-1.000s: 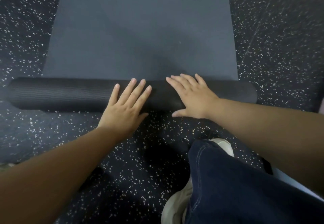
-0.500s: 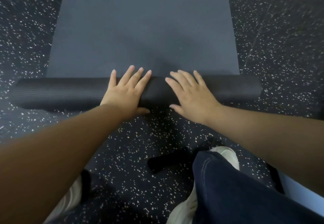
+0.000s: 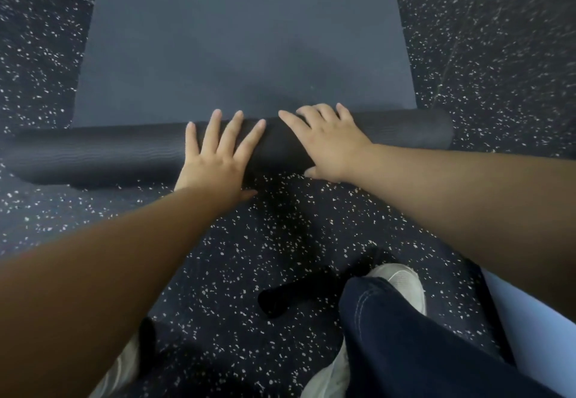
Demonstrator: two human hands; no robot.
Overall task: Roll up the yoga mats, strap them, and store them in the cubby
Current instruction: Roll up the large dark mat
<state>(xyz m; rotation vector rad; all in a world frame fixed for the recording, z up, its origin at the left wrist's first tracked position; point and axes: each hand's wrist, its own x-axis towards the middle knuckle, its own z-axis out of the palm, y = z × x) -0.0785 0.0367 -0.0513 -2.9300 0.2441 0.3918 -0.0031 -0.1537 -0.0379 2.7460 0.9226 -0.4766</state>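
Observation:
A dark grey yoga mat (image 3: 243, 39) lies flat on the floor and stretches away from me. Its near end is wound into a thick black roll (image 3: 93, 154) that runs across the view. My left hand (image 3: 215, 157) presses on the roll's middle with straight, spread fingers. My right hand (image 3: 327, 142) rests flat on the roll just to the right, fingers pointing up and left. A black strap (image 3: 290, 298) lies on the floor near my right foot.
Black rubber floor (image 3: 498, 54) with white speckles surrounds the mat. My right leg in dark jeans (image 3: 405, 341) and white shoes (image 3: 402, 279) sit at the bottom. A pale blue surface (image 3: 530, 329) shows at the lower right edge.
Both hands have pushed the roll forward, away from me. The roll has grown slightly and my feet and the strap have come further into view.

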